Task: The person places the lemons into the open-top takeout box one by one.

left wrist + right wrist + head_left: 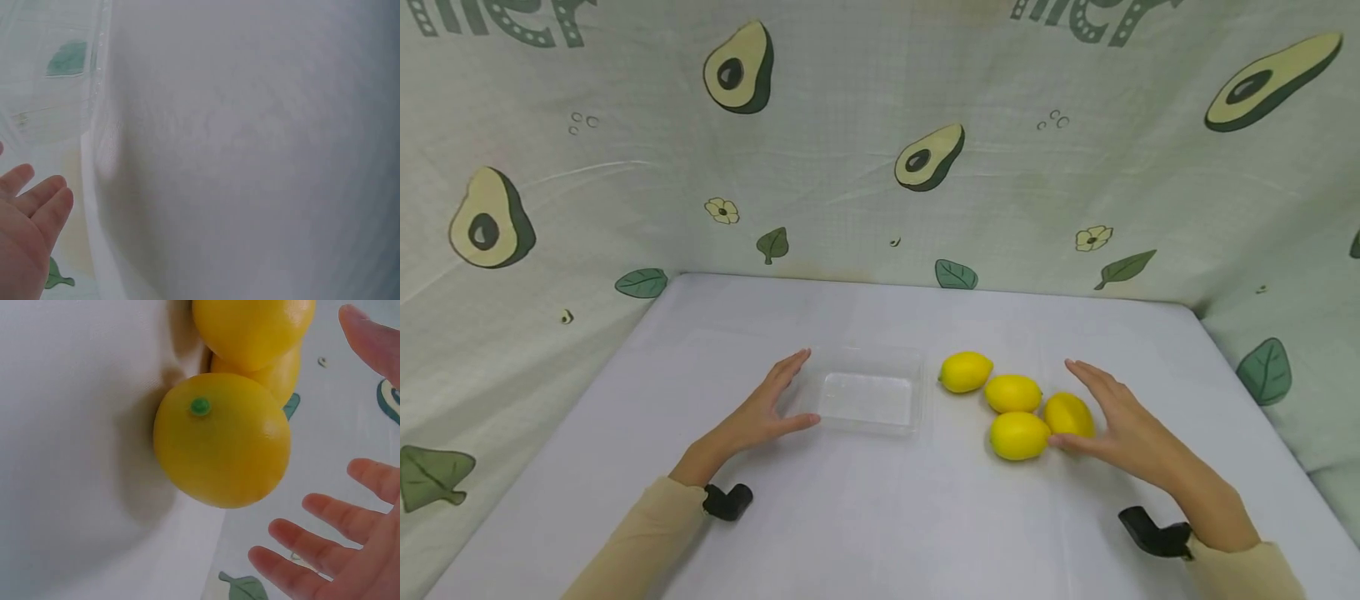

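Observation:
A clear plastic box (867,402) lies on the white table, its inside bare. Along its left side my left hand (760,412) spreads thumb and fingers, fingertips right at the wall. The left wrist view shows part of the box (62,37) above the fingers. Several yellow lemons sit in a cluster to the right of the box. My right hand (1123,433) is spread around the rightmost lemon (1070,415), its thumb overlapping it in the head view. In the right wrist view that lemon (225,444) shows a green tip, apart from the outstretched fingers (315,544).
The farthest lemon (966,372) stands nearest the box; two more, a middle one (1013,392) and a front one (1018,436), lie close together. An avocado-print cloth (850,183) hangs behind the table (880,517) and along its sides. Black wrist cameras (727,502) sit at both cuffs.

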Demonstrator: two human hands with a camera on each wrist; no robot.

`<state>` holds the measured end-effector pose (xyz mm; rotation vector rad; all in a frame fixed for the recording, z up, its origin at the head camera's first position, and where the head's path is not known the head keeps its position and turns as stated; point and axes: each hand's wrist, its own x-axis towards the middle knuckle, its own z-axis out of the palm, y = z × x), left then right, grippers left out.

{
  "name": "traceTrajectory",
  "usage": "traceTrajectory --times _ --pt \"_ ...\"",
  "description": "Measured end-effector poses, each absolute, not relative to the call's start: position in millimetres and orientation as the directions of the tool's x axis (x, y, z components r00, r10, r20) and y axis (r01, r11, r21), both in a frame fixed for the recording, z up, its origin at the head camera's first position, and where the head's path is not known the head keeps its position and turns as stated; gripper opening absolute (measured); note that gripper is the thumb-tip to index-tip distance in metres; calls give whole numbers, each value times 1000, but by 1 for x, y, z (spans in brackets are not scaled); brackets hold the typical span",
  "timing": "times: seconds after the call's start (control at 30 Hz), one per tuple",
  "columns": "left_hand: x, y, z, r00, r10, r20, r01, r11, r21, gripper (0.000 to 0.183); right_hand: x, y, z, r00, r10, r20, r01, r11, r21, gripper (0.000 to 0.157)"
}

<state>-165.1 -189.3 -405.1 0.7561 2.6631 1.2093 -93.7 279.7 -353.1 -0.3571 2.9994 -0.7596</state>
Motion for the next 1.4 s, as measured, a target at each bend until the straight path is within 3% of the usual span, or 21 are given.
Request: traceTrajectory --times 0.47,1.13,1.4 --pt "-165 -190 -406 -878 478 22 318 548 774 88 -98 293 -374 -974 -227 -17 -179 809 -560 95" --pt "-165 -190 -405 -877 481 5 296 531 794 91 -101 301 -391 -981 -178 -76 -107 824 -557 75" --pt "-165 -189 -406 -878 479 0 294 539 789 91 -102 301 -393 -982 -166 -94 -79 802 -592 74"
